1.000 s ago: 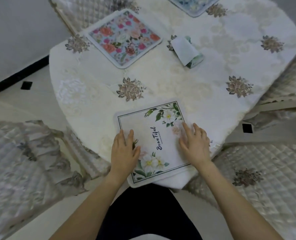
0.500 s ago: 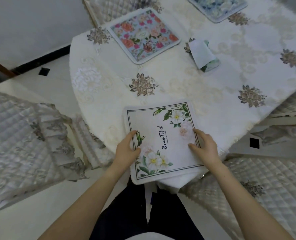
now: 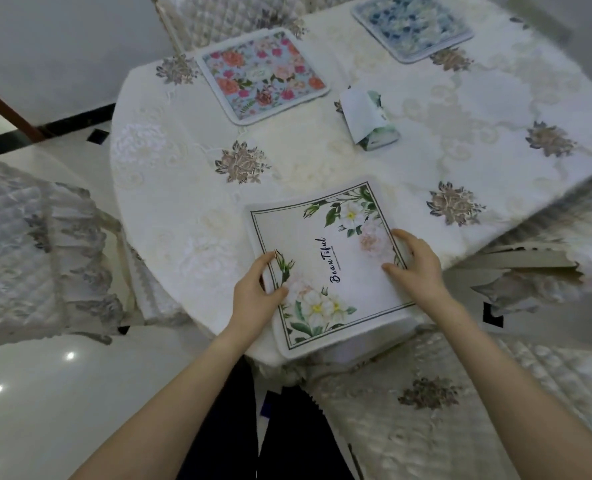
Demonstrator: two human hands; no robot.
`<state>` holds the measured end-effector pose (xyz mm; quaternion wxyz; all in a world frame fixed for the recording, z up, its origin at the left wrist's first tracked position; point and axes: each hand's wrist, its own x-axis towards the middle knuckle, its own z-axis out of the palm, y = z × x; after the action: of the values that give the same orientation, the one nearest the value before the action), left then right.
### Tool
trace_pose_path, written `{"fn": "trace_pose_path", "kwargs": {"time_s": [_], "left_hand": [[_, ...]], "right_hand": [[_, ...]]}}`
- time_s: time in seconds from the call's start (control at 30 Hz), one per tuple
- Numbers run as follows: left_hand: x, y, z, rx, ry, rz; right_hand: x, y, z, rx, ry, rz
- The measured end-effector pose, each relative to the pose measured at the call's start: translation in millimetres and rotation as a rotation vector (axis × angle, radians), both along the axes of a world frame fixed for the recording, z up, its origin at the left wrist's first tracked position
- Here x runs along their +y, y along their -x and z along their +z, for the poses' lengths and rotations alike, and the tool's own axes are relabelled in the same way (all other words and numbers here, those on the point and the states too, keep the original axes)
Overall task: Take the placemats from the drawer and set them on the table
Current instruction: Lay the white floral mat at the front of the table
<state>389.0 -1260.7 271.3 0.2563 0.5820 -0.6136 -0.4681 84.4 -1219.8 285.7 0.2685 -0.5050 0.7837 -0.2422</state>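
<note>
white placemat [image 3: 325, 265] lies at the table's [image 3: 183, 188] near edge, its near corner overhanging; left hand [image 3: 256, 292] and right hand [image 3: 417, 268] pinch its side edges, fingers curled. advise sliding it inward, square and flat. count: three placemats, including pink [image 3: 261, 76] and blue [image 3: 410, 24] farther in; one folded cloth [image 3: 369, 117]

One placemat [image 3: 325, 268] lies at the near edge of the table [image 3: 170, 188], its near corner overhanging. A second placemat [image 3: 263, 76] lies far left, a third [image 3: 412, 27] far right. A folded packet [image 3: 369, 119] lies between them and the near placemat.
</note>
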Motion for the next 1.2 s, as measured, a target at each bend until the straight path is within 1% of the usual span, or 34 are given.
{"fn": "trace_pose_path", "kwargs": {"time_s": [0.23,0.5,0.63,0.73,0.77,0.83,0.9,1.0,1.1,1.2], "left_hand": [[-5.4,50.8,-18.5,-0.002,-0.004,0.076],[-7.7,70.0,-34.2,-0.019,-0.064,0.158],[-3.0,68.3,-35.9,-0.076,-0.076,0.119],[-3.2,66.2,-36.7,-0.13,-0.067,0.062],[-3.4,66.4,-37.6,-0.177,-0.058,0.034],[-2.6,66.1,-39.2,-0.371,0.009,-0.035],[-0.6,63.5,-41.1,-0.571,0.111,-0.07],[1.4,61.5,-46.7,-0.757,0.284,-0.115],[-1.8,60.4,-48.8,-0.851,0.355,-0.207],[-14.0,61.4,-43.7,-0.815,0.405,-0.221]], "right_hand": [[-24.5,49.0,-13.1,0.02,-0.015,0.044],[-50.0,76.7,-28.5,-0.023,-0.041,0.08],[-45.5,78.3,-35.1,-0.044,-0.062,0.07],[-43.3,77.5,-39.0,-0.014,-0.085,0.103],[-43.8,78.4,-39.6,0.009,-0.094,0.113],[-43.9,80.6,-42.1,0.078,-0.084,0.136],[-40.3,80.7,-45.7,0.177,-0.069,0.181],[-31.9,79.0,-53.5,0.354,-0.066,0.294],[-30.7,78.3,-56.0,0.446,-0.074,0.31],[-46.0,66.3,-50.2,0.452,-0.04,0.312]]}}
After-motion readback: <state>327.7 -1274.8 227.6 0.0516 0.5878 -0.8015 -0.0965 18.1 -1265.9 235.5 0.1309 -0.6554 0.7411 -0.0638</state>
